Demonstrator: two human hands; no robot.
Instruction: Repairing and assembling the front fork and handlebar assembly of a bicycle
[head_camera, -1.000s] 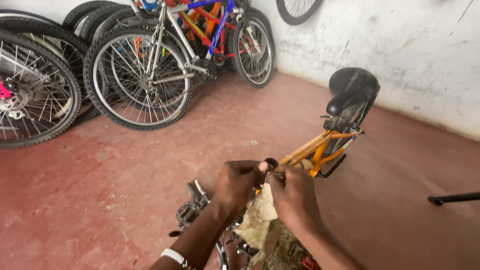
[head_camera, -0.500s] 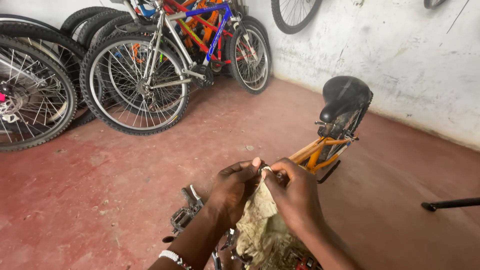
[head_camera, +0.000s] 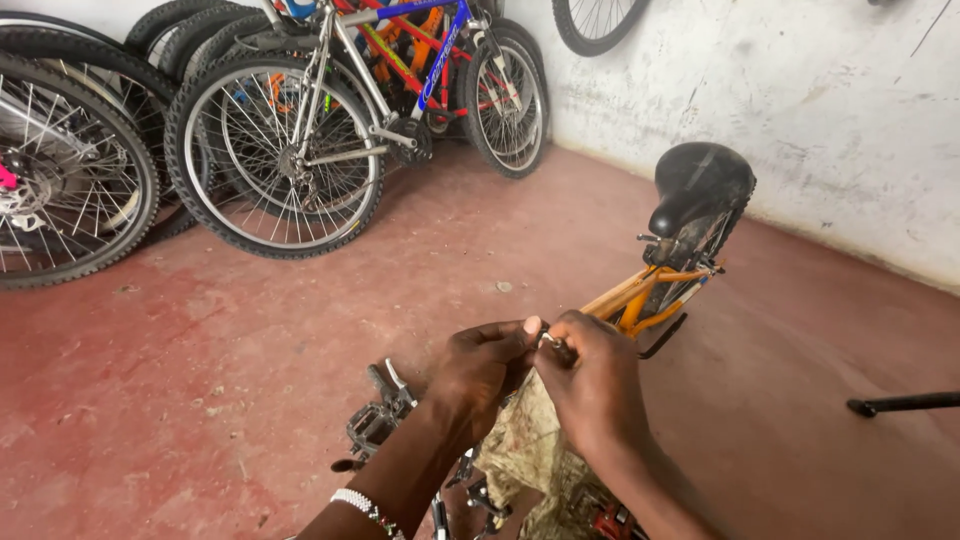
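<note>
The left hand (head_camera: 480, 365) and the right hand (head_camera: 595, 385) meet close together just above the orange bike frame (head_camera: 640, 300). Both hands are curled nearly shut, and their fingertips pinch one small shiny metal part (head_camera: 551, 341) between them. The part is too small to tell what kind it is. The left thumb points toward the right hand, and the right fingers fold down over the part. A white bead bracelet (head_camera: 362, 505) sits on the left wrist. Right under the hands, a dirty pale rag (head_camera: 530, 450) hangs over the orange bike frame. It looks like the step in hand is working this little part with the fingertips. The next move seems to call for a firm, careful pinch, so the tiny part does not slip and drop onto the rag or the floor. Just left of the frame and lower down, a dark pedal (head_camera: 372, 420) sticks out. At the far end of the frame, a black saddle (head_camera: 700, 185) stands up high. Beyond the frame, the red floor (head_camera: 200, 370) spreads out. Well away from the frame, more bikes lean by the white wall (head_camera: 800, 100), with a big spoked wheel (head_camera: 275, 155) in front and a blue and red bike (head_camera: 430, 60) behind it.
</note>
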